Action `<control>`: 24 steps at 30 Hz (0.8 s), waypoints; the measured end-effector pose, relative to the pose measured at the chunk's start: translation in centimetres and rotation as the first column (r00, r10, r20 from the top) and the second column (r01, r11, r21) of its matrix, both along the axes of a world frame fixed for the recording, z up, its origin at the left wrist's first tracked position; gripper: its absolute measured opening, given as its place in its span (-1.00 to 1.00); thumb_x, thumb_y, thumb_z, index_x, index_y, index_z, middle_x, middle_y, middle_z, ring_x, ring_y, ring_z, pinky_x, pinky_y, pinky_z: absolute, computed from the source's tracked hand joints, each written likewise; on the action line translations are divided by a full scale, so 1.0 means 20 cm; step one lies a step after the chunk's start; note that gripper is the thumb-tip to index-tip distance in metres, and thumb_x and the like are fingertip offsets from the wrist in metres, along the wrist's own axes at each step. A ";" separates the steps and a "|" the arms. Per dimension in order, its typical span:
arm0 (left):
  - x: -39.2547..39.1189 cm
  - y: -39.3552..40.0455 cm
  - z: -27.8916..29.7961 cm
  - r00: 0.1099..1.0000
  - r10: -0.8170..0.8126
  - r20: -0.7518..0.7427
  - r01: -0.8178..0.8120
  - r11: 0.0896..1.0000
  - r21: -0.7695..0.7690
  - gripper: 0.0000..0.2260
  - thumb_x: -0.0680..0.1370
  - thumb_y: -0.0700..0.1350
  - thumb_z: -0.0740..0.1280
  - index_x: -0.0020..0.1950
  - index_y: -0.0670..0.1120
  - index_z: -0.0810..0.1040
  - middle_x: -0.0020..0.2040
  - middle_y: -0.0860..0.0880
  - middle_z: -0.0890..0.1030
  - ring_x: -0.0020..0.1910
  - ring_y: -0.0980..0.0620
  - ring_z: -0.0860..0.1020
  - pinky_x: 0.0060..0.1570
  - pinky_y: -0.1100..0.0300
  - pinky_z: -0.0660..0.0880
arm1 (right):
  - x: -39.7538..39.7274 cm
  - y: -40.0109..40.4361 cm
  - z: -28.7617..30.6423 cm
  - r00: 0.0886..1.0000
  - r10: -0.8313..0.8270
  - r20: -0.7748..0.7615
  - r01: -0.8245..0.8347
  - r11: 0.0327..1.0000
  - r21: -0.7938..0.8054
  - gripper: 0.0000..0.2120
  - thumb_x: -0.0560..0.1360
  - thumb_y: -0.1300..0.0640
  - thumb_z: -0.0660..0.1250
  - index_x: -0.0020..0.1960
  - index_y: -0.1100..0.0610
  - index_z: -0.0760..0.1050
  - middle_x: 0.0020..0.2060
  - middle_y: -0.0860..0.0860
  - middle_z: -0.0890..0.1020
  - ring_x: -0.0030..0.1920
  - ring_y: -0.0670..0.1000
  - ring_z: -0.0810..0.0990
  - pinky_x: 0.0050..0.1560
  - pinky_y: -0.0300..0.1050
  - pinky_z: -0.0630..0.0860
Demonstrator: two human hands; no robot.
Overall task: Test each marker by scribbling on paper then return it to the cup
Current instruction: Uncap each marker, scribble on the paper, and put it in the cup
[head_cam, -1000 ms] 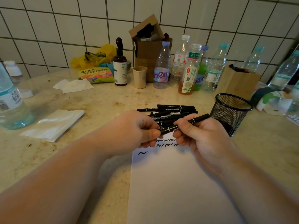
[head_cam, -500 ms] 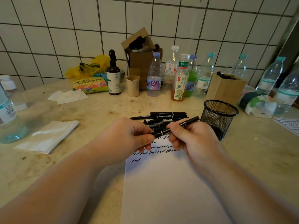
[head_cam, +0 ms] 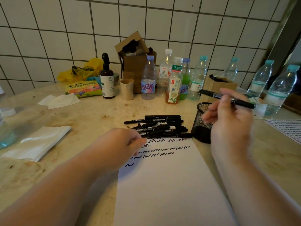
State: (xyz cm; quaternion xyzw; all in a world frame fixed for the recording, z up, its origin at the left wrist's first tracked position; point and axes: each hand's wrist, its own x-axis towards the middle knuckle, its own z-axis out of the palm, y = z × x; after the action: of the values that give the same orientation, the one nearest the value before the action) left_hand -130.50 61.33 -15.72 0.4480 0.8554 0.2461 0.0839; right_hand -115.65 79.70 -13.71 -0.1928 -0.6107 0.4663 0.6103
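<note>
My right hand (head_cam: 231,128) pinches a capped black marker (head_cam: 210,94) and holds it level in the air, above and just behind the black mesh cup (head_cam: 200,128). A pile of several black markers (head_cam: 160,126) lies on the counter left of the cup, at the top edge of the white paper (head_cam: 166,185). Rows of black scribbles cross the paper's top part. My left hand (head_cam: 120,144) rests on the paper's upper left corner, fingers loosely curled beside the pile, and I see nothing in it.
Several drink bottles (head_cam: 173,85), a brown spray bottle (head_cam: 107,79), a beige cup (head_cam: 127,89) and a cardboard box (head_cam: 133,66) line the tiled wall. A folded tissue (head_cam: 37,142) lies at left. Another scribbled sheet (head_cam: 288,129) and more water bottles (head_cam: 276,92) sit at right.
My left hand let go of the marker's end and dropped onto the paper. My right hand lifted the marker up and right, over the mesh cup.
</note>
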 end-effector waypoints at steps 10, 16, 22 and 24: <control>-0.02 0.00 -0.04 0.999 0.023 -0.024 -0.024 0.999 -0.042 -0.76 0.58 0.15 0.25 -0.19 0.12 0.60 -0.28 0.14 0.67 -0.35 0.13 0.61 -0.27 0.21 0.57 | 0.00 0.15 -0.04 0.968 -0.105 0.227 0.151 0.969 -0.195 -0.79 0.66 0.00 0.23 -0.12 -0.02 0.54 -0.38 -0.03 0.59 -0.52 -0.15 0.57 -0.50 -0.24 0.46; -0.03 0.00 -0.03 0.997 0.050 -0.059 -0.053 0.998 -0.047 -0.77 0.59 0.10 0.25 -0.23 0.14 0.58 -0.31 0.16 0.65 -0.37 0.18 0.57 -0.32 0.28 0.51 | -0.01 0.13 -0.03 0.972 -0.088 0.217 0.125 0.979 -0.162 -0.76 0.64 0.06 0.28 0.30 -0.02 0.49 -0.33 -0.01 0.62 -0.44 -0.13 0.61 -0.43 -0.27 0.51; -0.05 0.00 -0.03 0.998 0.050 -0.025 -0.051 0.998 -0.021 -0.85 0.59 0.09 0.24 -0.11 0.18 0.58 -0.29 0.20 0.67 -0.31 0.22 0.60 -0.19 0.24 0.56 | -0.01 0.03 -0.05 0.961 -0.042 0.275 0.011 0.993 0.113 -0.80 0.58 0.13 0.37 0.12 -0.13 0.46 -0.32 -0.02 0.63 -0.36 -0.08 0.63 -0.31 -0.16 0.55; -0.05 0.00 -0.03 0.998 0.053 -0.032 -0.054 0.998 -0.022 -0.84 0.59 0.08 0.23 -0.11 0.17 0.58 -0.28 0.18 0.67 -0.28 0.21 0.61 -0.16 0.21 0.58 | -0.04 0.01 -0.10 0.843 -0.046 0.535 -0.074 0.977 0.201 -0.85 0.56 0.10 0.40 0.06 -0.13 0.54 -0.22 -0.12 0.65 -0.24 -0.19 0.61 -0.20 -0.37 0.48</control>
State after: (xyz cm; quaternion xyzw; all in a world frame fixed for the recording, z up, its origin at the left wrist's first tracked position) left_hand -131.45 61.32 -16.32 0.4278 0.8710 0.2316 0.0688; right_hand -116.49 79.87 -15.69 -0.2443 -0.8049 0.3297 0.4286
